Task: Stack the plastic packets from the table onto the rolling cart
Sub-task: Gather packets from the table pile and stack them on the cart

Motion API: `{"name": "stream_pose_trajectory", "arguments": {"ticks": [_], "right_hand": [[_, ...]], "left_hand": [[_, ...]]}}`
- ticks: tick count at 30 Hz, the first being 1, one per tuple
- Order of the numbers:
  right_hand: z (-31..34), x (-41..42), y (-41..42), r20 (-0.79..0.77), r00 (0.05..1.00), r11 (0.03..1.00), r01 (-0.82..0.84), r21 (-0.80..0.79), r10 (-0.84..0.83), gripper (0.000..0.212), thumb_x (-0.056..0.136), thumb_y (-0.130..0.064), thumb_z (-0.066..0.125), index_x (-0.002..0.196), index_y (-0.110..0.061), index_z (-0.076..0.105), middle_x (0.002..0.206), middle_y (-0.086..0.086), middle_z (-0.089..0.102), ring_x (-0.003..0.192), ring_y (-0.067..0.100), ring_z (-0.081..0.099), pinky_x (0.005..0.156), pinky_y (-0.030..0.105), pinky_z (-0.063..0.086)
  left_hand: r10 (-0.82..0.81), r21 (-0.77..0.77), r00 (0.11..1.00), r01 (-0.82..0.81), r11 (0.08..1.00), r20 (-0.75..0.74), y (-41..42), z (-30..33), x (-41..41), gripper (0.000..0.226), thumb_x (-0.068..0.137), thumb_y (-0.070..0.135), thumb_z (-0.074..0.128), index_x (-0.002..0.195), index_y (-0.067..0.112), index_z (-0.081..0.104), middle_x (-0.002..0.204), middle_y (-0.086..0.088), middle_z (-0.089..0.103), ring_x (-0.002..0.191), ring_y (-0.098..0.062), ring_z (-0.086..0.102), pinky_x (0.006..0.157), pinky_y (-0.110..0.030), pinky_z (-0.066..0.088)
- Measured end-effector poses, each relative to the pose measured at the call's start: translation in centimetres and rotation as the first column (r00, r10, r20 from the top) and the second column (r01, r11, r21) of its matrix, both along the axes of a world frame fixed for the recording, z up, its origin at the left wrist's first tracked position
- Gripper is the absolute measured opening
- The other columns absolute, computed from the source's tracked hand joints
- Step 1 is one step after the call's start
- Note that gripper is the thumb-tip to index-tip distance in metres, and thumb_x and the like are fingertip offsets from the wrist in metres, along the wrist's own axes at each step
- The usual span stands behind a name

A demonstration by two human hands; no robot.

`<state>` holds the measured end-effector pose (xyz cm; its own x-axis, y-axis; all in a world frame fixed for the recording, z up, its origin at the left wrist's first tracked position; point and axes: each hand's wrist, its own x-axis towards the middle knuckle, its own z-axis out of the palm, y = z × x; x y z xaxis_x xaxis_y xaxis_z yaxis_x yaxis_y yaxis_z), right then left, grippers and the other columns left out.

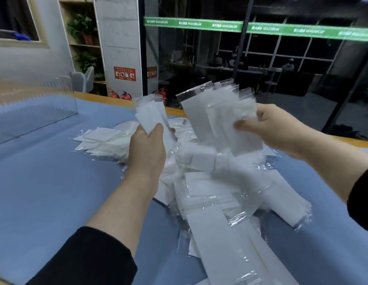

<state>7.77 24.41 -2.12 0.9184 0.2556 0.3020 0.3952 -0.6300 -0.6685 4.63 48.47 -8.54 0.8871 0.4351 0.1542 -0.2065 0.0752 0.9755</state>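
While our left hand grips one packet and our right hand pinches a fanned bundle, the remaining packets lie heaped below them on the blue desk.

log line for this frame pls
left hand: grips one white plastic packet | right hand: grips packet bundle | pile on blue table

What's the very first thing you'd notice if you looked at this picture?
The big messy pile of white plastic packets spread over the blue table. Above it, the right hand grips a thick fanned bunch of packets, while the left hand holds a smaller bunch. Behind, a green banner crosses dark windows.
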Motion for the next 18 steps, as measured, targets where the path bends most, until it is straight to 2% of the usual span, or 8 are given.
{"name": "stream_pose_trajectory", "arguments": {"ticks": [3,5,6,7,10,12,15,18], "right_hand": [[-1.7,-1.9,2.1,-0.138,0.988,0.984,-0.048,0.169,0.072,0.011,0.095,-0.015,0.066,0.099,-0.024,0.072,0.099,0.003,0.077,0.089,0.017,0.074,0.087,0.048,0.059],[-2.9,-2.5,3.7,-0.177,0.978,0.966,-0.066,0.248,0.113,0.014,0.096,-0.013,0.064,0.102,-0.024,0.070,0.100,0.006,0.076,0.091,0.020,0.073,0.088,0.052,0.057],[-3.5,-2.7,4.5,-0.177,0.976,0.962,-0.076,0.261,0.125,0.013,0.096,-0.016,0.065,0.104,-0.025,0.070,0.101,0.006,0.076,0.093,0.022,0.073,0.087,0.053,0.057],[-3.9,-2.9,5.3,-0.174,0.975,0.957,-0.085,0.278,0.137,0.012,0.097,-0.020,0.066,0.107,-0.025,0.070,0.100,0.004,0.077,0.092,0.022,0.074,0.085,0.051,0.059],[-4.6,-3.3,7.0,-0.109,0.987,0.949,-0.083,0.303,0.121,0.010,0.098,-0.032,0.064,0.105,-0.025,0.068,0.079,-0.013,0.073,0.065,0.003,0.066,0.060,0.023,0.051],[-4.8,-3.6,7.7,-0.066,0.993,0.966,-0.083,0.246,0.102,0.012,0.098,-0.040,0.060,0.101,-0.029,0.065,0.069,-0.021,0.067,0.055,-0.004,0.059,0.052,0.014,0.045],[-5.2,-4.5,7.7,-0.148,0.980,0.956,-0.088,0.281,0.133,0.027,0.096,-0.049,0.060,0.119,-0.035,0.060,0.100,-0.017,0.074,0.087,0.002,0.071,0.079,0.031,0.059],[-5.5,-5.8,7.7,-0.182,0.962,0.896,-0.106,0.432,0.202,0.033,0.098,-0.033,0.064,0.129,-0.026,0.057,0.113,-0.004,0.074,0.102,0.016,0.072,0.089,0.042,0.058]], "left_hand": [[-0.091,-0.043,0.994,0.089,0.995,-0.062,-0.8,0.3,-0.8,0.031,0.103,0.051,0.046,0.097,0.025,0.062,0.077,0.002,0.053,0.070,-0.011,0.049,0.074,-0.032,0.043],[-0.202,-0.132,0.976,0.190,0.973,-0.079,-1.4,0.4,-1.3,0.055,0.093,0.072,0.047,0.124,0.028,0.061,0.118,0.009,0.065,0.111,-0.010,0.059,0.100,-0.039,0.046],[-0.255,-0.156,0.964,0.241,0.958,-0.078,-1.6,0.4,-1.5,0.071,0.085,0.079,0.050,0.135,0.029,0.058,0.133,0.008,0.063,0.124,-0.016,0.057,0.105,-0.045,0.046],[-0.300,-0.145,0.952,0.288,0.947,-0.067,-1.9,0.3,-1.6,0.074,0.081,0.080,0.055,0.134,0.029,0.060,0.131,0.005,0.066,0.122,-0.021,0.061,0.101,-0.047,0.050],[-0.341,-0.084,0.938,0.336,0.938,-0.062,-2.3,0.0,-1.6,0.039,0.088,0.050,0.073,0.109,0.016,0.073,0.090,-0.002,0.078,0.085,-0.025,0.074,0.078,-0.042,0.060],[-0.353,-0.173,0.935,0.344,0.923,-0.020,-2.2,0.0,-1.6,0.023,0.092,0.027,0.074,0.104,0.007,0.074,0.091,-0.012,0.078,0.085,-0.031,0.076,0.079,-0.047,0.062],[-0.364,-0.339,0.930,0.358,0.870,0.049,-1.8,0.4,-1.9,0.019,0.094,0.018,0.070,0.106,0.003,0.073,0.099,-0.019,0.077,0.093,-0.035,0.075,0.085,-0.051,0.061],[-0.379,-0.387,0.920,0.386,0.837,0.099,-2.4,0.9,-2.7,0.024,0.098,0.022,0.065,0.110,0.003,0.071,0.101,-0.018,0.077,0.093,-0.033,0.075,0.084,-0.048,0.061]]}}
